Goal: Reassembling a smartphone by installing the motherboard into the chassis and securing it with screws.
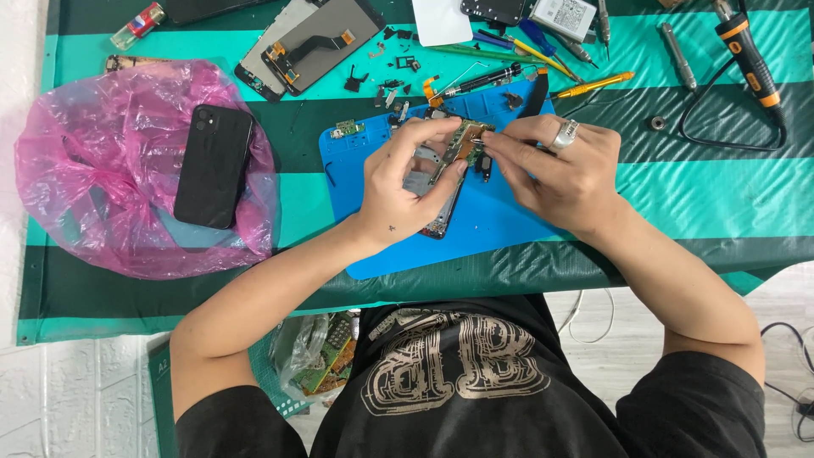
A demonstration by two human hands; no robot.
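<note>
we see the opened grey phone body (428,182) on the blue rubber mat (500,225); left hand (407,182) and right hand (555,165) pinch its green circuit board (462,140), partly lifted, parts scattered on the tabletop (721,203).

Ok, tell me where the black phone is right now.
In the head view, the black phone lies face down on the pink plastic bag at the left of the table, left of the blue work mat.
</note>
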